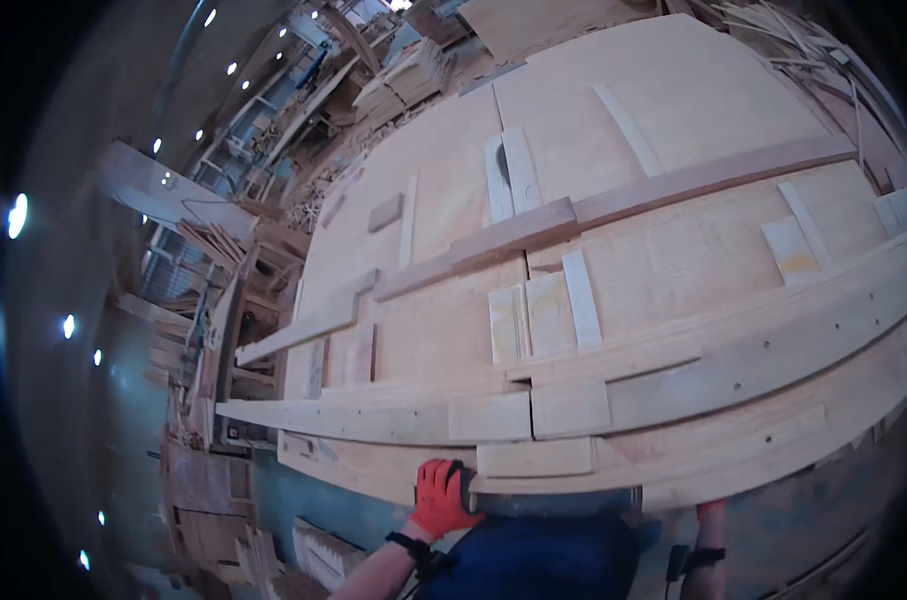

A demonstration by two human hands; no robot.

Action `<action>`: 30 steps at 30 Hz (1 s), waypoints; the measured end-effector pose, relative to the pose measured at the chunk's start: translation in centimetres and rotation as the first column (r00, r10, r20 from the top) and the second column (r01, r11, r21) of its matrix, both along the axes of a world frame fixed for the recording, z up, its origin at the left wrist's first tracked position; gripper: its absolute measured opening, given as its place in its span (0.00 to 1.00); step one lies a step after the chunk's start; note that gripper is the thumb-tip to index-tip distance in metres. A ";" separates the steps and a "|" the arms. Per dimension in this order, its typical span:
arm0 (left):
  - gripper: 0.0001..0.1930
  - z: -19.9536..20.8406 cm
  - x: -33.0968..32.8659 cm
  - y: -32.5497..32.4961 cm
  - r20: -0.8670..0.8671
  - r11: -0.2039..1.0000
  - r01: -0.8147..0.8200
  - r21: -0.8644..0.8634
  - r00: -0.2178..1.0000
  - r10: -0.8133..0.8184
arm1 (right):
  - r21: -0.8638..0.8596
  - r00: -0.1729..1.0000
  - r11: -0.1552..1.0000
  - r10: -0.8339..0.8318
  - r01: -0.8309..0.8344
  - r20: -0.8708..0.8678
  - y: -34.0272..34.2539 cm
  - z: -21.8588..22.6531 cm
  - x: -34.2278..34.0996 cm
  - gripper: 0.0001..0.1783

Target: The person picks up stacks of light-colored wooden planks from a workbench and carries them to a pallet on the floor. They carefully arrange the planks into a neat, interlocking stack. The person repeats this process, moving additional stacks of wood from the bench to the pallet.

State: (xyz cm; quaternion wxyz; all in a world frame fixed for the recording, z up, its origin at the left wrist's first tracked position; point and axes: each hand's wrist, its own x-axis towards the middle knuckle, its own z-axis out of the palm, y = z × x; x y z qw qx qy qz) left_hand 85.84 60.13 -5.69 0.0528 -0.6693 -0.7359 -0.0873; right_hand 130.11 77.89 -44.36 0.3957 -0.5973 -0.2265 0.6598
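Biggest item is the pale plywood tabletop (pixel 653 75), running from the person's waist to the far end, with a seam down the middle. Along its near side, a long pale board (pixel 773 350) with dark holes spans most of the width, bowed by the lens. Farther in, a long brownish beam (pixel 713 182) crosses the sheets at a slant. Blue clothing (pixel 533 560) sits at bottom center, right up at the near edge. Dark bar (pixel 563 502) lies along that edge, in front of the clothing; that's the piece nearest the hands. Just beyond it, a short pale board (pixel 535 458) lies lengthwise, near the seam. Left hand (pixel 441 498), orange glove, is at the near edge by the bar's left end, fingers up on the wood, bent; can't tell if its grip closes on the bar. Right hand (pixel 711 510) is mostly hidden under the edge, right of the bar, only a red bit showing; can't tell its grip. Smaller still: small brownish block (pixel 385 212), flat on the ply toward the far left, and a black wristband (pixel 409 547) on the left wrist.
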 end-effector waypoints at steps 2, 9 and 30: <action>0.42 0.2 -0.3 0.5 0.001 1.000 0.015 -0.002 1.000 -0.015 | 0.002 0.967 0.989 -0.142 0.145 -0.213 -4.5 0.6 1.7 0.21; 0.45 0.6 -0.2 0.0 0.012 1.000 0.003 -0.013 1.000 -0.003 | -0.181 0.997 0.983 0.023 -0.008 0.077 -13.4 12.4 4.1 0.21; 0.44 -0.1 -0.7 -1.4 -0.037 0.999 -0.015 0.048 0.999 0.017 | -0.128 0.989 0.991 -0.012 0.032 0.148 -27.3 20.6 11.7 0.24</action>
